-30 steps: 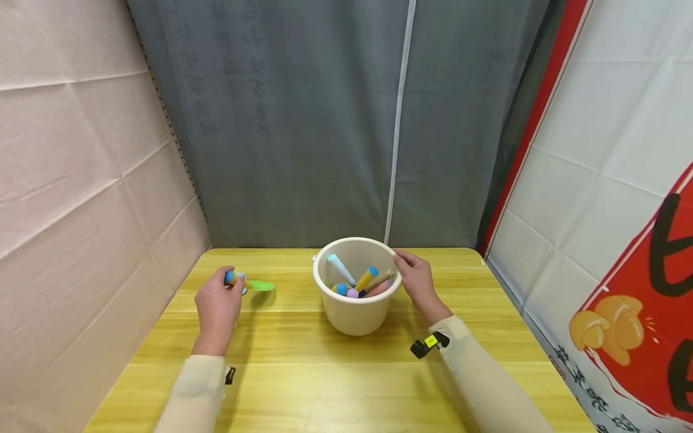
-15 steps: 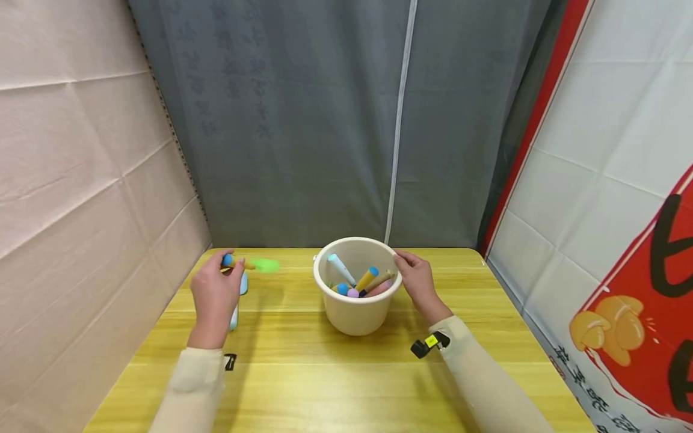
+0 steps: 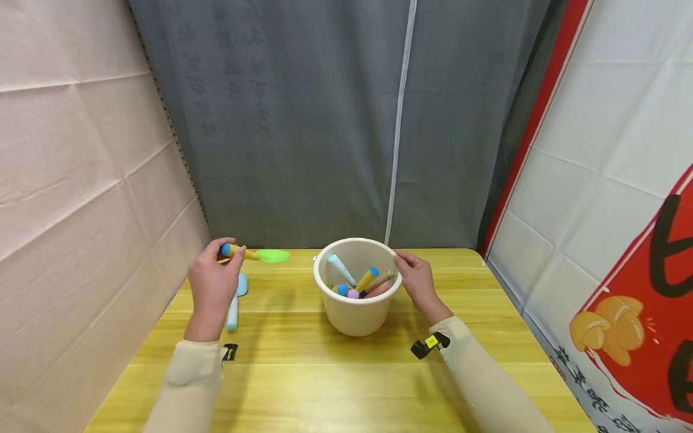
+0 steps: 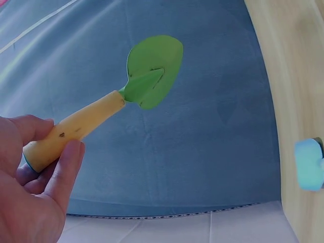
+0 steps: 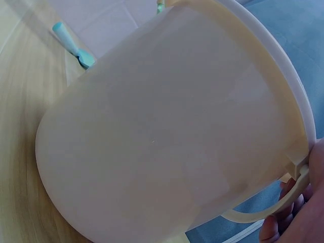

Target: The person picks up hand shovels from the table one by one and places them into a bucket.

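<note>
My left hand (image 3: 211,285) pinches the wooden handle of a small hand trowel (image 4: 157,68) and holds it above the left of the table. Its green blade points right in the head view, and the handle end is blue. My right hand (image 3: 418,282) grips the right rim of a cream bucket (image 3: 357,317); in the right wrist view its fingers lie by the bucket's handle (image 5: 253,216). Inside the bucket are several tools with blue, yellow, brown and pink handles, their lower parts hidden. Beside my left hand a light-blue tool with a broad head (image 3: 233,314) lies on the table.
The wooden table (image 3: 325,385) ends at a grey curtain (image 3: 303,150) behind. Pale cloth (image 3: 97,210) hangs on the left, and a white and red printed sheet (image 3: 601,180) on the right. The bucket stands near the table's middle.
My left hand has raised the trowel up and away from the table, its blade shifting slightly right. The light-blue tool below has come into fuller view. My right hand and the bucket stay put.
</note>
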Available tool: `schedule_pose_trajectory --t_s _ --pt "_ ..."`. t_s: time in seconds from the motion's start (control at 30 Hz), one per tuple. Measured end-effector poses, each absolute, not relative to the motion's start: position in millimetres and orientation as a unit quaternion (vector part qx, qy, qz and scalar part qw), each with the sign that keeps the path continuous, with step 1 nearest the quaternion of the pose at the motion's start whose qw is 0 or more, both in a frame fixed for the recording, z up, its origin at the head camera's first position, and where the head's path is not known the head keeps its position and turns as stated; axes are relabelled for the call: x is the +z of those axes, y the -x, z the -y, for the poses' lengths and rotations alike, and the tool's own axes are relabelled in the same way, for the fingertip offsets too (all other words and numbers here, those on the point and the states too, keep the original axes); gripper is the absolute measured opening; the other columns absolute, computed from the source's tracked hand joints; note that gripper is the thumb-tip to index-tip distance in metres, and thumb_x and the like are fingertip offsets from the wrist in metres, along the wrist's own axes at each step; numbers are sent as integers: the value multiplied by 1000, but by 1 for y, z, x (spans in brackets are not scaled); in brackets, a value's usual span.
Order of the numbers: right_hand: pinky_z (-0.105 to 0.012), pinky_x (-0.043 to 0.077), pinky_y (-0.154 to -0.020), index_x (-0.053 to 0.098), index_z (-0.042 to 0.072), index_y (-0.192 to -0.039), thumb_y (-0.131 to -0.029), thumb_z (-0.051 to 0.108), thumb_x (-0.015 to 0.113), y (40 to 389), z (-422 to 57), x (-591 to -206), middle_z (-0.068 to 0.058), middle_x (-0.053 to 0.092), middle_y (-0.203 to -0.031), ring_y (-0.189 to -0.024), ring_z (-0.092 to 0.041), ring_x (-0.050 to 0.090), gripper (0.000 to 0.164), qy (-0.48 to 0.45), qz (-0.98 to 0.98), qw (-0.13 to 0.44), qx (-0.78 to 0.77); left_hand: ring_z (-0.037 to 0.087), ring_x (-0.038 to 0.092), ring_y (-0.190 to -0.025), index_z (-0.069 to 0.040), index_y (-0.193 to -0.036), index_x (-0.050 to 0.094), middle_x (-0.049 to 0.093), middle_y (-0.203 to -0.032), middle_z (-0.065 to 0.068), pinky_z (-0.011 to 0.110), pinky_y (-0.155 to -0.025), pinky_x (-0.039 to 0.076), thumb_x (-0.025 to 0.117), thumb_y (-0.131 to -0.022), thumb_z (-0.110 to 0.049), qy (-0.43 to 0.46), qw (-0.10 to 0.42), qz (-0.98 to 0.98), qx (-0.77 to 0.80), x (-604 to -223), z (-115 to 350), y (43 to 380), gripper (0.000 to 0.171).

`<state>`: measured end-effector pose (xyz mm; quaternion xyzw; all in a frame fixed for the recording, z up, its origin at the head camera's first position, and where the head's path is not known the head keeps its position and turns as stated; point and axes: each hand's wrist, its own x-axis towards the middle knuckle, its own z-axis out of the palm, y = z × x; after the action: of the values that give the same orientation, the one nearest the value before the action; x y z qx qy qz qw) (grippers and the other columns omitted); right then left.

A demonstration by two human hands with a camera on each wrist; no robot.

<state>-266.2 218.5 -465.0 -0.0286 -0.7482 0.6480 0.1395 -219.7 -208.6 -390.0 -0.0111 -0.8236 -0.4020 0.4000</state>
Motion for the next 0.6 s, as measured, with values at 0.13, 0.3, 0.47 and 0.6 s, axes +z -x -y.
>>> schedule_pose_trajectory --t_s 0.13,0.3,0.47,0.6 --pt "-20 59 -86 76 1 -138 -111 26 69 267 -219 -464 -21 75 -135 -119 -32 73 37 29 747 139 649 38 81 -95 -1 -123 78 80 -108 19 1 -77 44 84 -101 -20 5 389 819 -421 -381 206 218 29" --pt "-20 59 -85 76 0 -137 -111 25 69 268 -218 -464 -22 75 -133 -118 -33 73 37 30 744 144 651 33 81 -97 -3 -124 78 80 -109 16 3 -79 48 83 -103 -25 6 378 819 -432 -373 205 220 31" --pt "-19 59 -85 76 1 -138 -111 24 69 267 -218 -465 -21 75 -134 -118 -32 73 36 31 745 142 651 22 76 -96 -5 -123 79 79 -105 11 7 -80 51 82 -103 -28 7 374 812 -448 -368 202 223 32" --pt "-20 59 -86 76 2 -138 -111 25 68 267 -218 -466 -21 75 -134 -119 -32 73 36 30 746 141 650 15 70 -96 -4 -124 78 76 -106 10 10 -81 53 82 -103 -32 11 359 806 -471 -364 198 224 35"
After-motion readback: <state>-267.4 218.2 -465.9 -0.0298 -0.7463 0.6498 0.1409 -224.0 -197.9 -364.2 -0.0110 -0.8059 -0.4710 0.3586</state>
